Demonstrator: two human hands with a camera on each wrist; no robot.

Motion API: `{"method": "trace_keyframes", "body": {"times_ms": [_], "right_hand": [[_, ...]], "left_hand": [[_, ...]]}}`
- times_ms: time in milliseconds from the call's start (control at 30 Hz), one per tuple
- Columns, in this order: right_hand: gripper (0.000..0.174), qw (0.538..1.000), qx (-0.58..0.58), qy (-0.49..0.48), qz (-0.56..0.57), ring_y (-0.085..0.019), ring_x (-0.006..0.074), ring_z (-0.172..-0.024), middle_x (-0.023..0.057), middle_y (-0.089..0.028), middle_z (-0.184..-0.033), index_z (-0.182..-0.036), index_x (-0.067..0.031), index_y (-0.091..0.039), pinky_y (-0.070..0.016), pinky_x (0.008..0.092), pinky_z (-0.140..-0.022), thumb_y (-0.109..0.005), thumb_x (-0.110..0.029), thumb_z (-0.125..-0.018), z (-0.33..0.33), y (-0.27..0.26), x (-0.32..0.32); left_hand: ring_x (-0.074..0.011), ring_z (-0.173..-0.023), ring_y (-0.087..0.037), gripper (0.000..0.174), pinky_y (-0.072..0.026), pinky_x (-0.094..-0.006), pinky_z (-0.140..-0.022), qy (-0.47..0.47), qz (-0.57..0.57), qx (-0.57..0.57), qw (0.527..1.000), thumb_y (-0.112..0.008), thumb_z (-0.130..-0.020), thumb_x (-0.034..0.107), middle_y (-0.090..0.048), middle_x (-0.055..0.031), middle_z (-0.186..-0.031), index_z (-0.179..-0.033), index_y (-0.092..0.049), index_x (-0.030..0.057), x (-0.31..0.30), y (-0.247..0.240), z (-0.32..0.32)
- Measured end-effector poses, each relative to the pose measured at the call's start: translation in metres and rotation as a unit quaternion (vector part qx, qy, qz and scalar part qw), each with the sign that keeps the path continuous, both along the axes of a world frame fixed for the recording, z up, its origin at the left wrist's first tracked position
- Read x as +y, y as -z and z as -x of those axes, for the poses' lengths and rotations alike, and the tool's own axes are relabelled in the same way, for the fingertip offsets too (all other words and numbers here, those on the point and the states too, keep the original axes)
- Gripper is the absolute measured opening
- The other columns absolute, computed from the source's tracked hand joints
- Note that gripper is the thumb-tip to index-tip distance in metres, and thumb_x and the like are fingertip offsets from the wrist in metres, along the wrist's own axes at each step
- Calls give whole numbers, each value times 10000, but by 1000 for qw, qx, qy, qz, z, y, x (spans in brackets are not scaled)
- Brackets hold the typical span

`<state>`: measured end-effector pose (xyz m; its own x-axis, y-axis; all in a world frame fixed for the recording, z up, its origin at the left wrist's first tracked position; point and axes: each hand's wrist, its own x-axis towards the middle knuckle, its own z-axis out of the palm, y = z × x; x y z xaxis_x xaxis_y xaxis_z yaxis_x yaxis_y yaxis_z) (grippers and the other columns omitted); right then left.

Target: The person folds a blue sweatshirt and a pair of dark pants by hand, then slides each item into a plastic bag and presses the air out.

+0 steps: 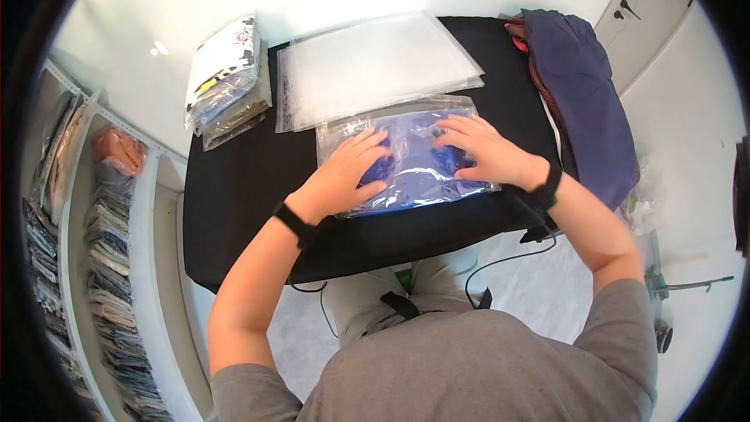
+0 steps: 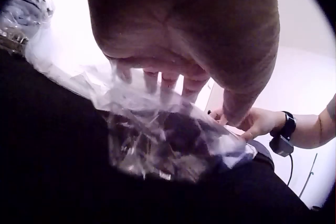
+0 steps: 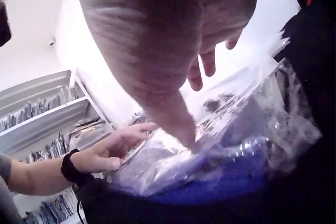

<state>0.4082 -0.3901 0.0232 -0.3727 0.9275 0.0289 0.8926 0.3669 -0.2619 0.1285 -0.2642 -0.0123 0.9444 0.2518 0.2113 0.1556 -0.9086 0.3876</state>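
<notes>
A clear plastic bag with folded blue cloth inside [image 1: 414, 172] lies flat near the front of the black-covered table. My left hand [image 1: 351, 168] rests on its left part, fingers spread and straight. On the right part lies my right hand [image 1: 488, 152], its fingers also extended and apart. In the right wrist view the thumb reaches down to the shiny film of the bag [image 3: 226, 161]. Seen from the left wrist, loose crinkled film of the bag [image 2: 157, 140] sticks out below the palm, and the fingers show through it.
Behind the bag lies a stack of clear plastic sleeves [image 1: 383, 62]. Bagged folded clothes [image 1: 226, 78] are piled at the back left. Dark blue garments [image 1: 582, 94] hang over the table's [image 1: 258, 219] right edge. Shelves of packed clothes [image 1: 109, 266] stand at the left.
</notes>
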Motion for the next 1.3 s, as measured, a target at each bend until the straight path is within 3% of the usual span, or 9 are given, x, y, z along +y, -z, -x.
{"method": "trace_keyframes", "body": {"times_ms": [133,300,500,800,933,1067,1133,1200,1300], "right_hand": [[582,998,63,11,-11,-403,331,-1258,157,-404,-1382,-1232,-122,-541,-308,404,-1056,-753,-148,-691,-8,11,-41],[677,981,189,36,31,-277,313,-1367,161,-276,-1486,-1346,-141,-450,-250,390,-1109,-725,-109,-729,-15,41,-55],[706,962,257,74,62,-313,297,-1349,129,-309,-1476,-1354,-123,-423,-292,378,-1090,-716,-51,-716,-7,27,-63],[310,932,342,82,-84,-585,195,-1066,99,-619,-1171,-1140,-30,-612,-442,293,-930,-625,-42,-830,-17,27,-48],[192,875,471,112,0,-515,50,-796,-44,-590,-859,-968,-5,-618,-436,233,-752,-519,-169,-956,-12,-18,-31],[232,795,569,136,161,-489,31,-643,-59,-524,-733,-835,-90,-568,-401,191,-574,-505,-273,-963,3,-28,-7],[240,755,594,202,190,-516,58,-601,-49,-508,-696,-825,-114,-550,-411,194,-517,-485,-296,-967,3,8,9],[248,697,595,309,253,-607,96,-682,19,-605,-782,-904,-65,-547,-522,224,-625,-478,-296,-965,3,30,9],[294,663,631,309,258,-633,113,-723,65,-636,-845,-911,-25,-559,-545,245,-687,-505,-311,-953,-8,63,2]], "left_hand": [[-343,-1333,-315,673,-313,-437,-1062,-61,-35,56,996,-703,-767,315,-366,-150,-1420,-1333,-433,73,-33,-8,39],[-335,-1326,-333,728,-337,-441,-1043,-74,-40,72,994,-684,-790,301,-337,-127,-1452,-1389,-352,55,-36,0,44],[-328,-1255,-430,487,-377,-376,-1029,-68,-68,55,994,-559,-880,157,-408,-149,-1405,-1339,-431,59,-30,3,39],[-349,-771,-625,335,-477,-401,-686,-174,108,38,978,-447,-947,288,-648,-183,-809,-913,-649,24,-19,-71,46],[-133,-490,-531,424,-388,-270,-461,-279,370,29,886,-498,-937,314,-613,-66,-623,-664,-595,5,-18,-139,54],[-96,-429,-469,412,-333,-237,-415,-256,407,20,877,-528,-913,414,-606,-44,-595,-735,-612,52,29,-108,74],[-104,-434,-497,520,-331,-227,-419,-397,471,10,787,-479,-911,518,-629,-71,-618,-782,-618,34,44,-71,74],[-126,-531,-580,712,-386,-211,-476,-399,516,85,753,-367,-873,681,-669,-112,-714,-841,-628,19,44,-41,84],[-129,-572,-591,692,-438,-202,-546,-430,575,27,696,-417,-862,674,-676,-101,-746,-853,-629,15,31,-2,102]]}}
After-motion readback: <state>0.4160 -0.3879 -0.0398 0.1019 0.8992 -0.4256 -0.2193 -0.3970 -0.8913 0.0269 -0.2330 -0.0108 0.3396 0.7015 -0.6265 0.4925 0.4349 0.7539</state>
